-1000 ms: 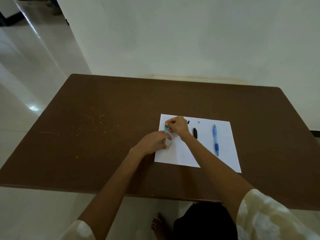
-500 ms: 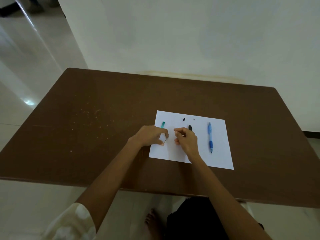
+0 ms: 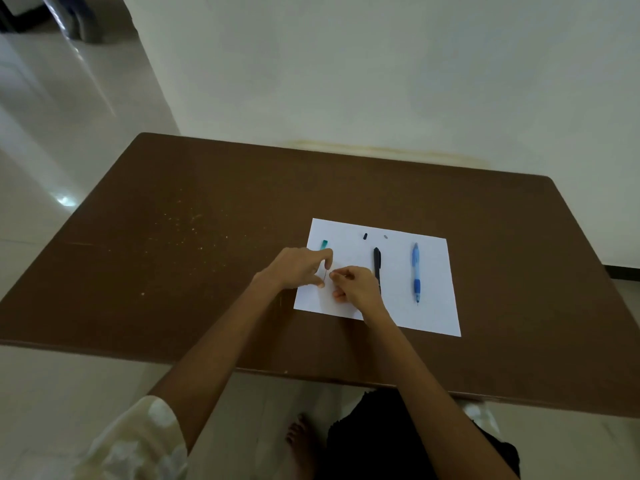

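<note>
A white paper sheet [image 3: 429, 306] lies on the brown table [image 3: 173, 271]. My left hand [image 3: 298, 268] holds a thin grey rod [image 3: 326, 274] upright between thumb and forefinger over the sheet's left part. My right hand [image 3: 356, 285] has curled fingers, and its thumb and forefinger pinch at the same rod from the right. A small teal piece [image 3: 324, 244] lies just beyond my left fingers. A black pen barrel [image 3: 377, 263] lies beside my right hand, its lower end hidden by that hand.
A blue pen [image 3: 416, 271] lies lengthwise on the sheet's right part. A tiny black cap [image 3: 365, 236] and a small grey bit [image 3: 385, 237] sit near the sheet's far edge. A pale wall stands behind the table, and my bare foot [image 3: 298, 438] shows below its front edge.
My right hand left the teal piece on the paper's far left, drew back, then moved left until its fingertips met the rod in my left hand. My left hand stayed in place.
</note>
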The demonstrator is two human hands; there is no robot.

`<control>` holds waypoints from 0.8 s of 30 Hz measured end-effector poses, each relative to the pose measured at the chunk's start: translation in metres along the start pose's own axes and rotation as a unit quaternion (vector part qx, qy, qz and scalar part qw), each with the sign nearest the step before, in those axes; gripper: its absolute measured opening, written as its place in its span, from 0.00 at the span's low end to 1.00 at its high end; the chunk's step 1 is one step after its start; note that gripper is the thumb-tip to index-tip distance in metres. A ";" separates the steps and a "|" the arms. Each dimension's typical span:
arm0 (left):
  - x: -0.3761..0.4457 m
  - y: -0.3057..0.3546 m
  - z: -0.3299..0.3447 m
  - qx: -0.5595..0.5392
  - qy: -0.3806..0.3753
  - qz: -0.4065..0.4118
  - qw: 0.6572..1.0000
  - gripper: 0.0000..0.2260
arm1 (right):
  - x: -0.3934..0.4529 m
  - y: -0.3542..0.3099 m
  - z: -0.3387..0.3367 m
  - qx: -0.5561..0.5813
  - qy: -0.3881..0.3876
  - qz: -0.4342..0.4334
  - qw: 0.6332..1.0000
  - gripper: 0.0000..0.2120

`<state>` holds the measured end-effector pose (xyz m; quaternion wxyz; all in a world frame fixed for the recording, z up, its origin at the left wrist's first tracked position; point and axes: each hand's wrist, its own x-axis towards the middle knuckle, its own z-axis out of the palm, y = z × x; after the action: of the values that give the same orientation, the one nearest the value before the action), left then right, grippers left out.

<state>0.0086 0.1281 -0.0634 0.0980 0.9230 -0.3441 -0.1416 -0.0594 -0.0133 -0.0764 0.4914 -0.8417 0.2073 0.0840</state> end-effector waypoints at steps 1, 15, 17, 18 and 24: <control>-0.002 0.000 0.001 -0.001 0.014 0.001 1.000 0.13 | 0.001 0.000 0.001 -0.003 -0.003 -0.002 1.000 0.14; -0.014 0.000 0.006 -0.149 0.058 -0.054 0.986 0.12 | 0.000 -0.012 0.001 -0.033 -0.028 0.003 0.999 0.12; -0.016 0.002 0.004 -0.225 0.089 -0.069 0.968 0.14 | -0.004 -0.016 -0.006 0.032 -0.035 0.014 0.999 0.11; -0.016 0.005 0.004 -0.260 0.099 -0.075 0.957 0.14 | -0.006 -0.018 -0.010 0.054 -0.041 0.019 0.998 0.11; -0.018 0.037 0.009 -0.419 0.160 -0.099 0.888 0.07 | -0.021 -0.017 -0.040 0.181 -0.078 0.061 0.979 0.14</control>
<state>-0.0300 0.1115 -0.0582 0.5143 0.8359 -0.1391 -0.1321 -0.0733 -0.0354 -0.0358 0.6442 -0.7156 0.2307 0.1405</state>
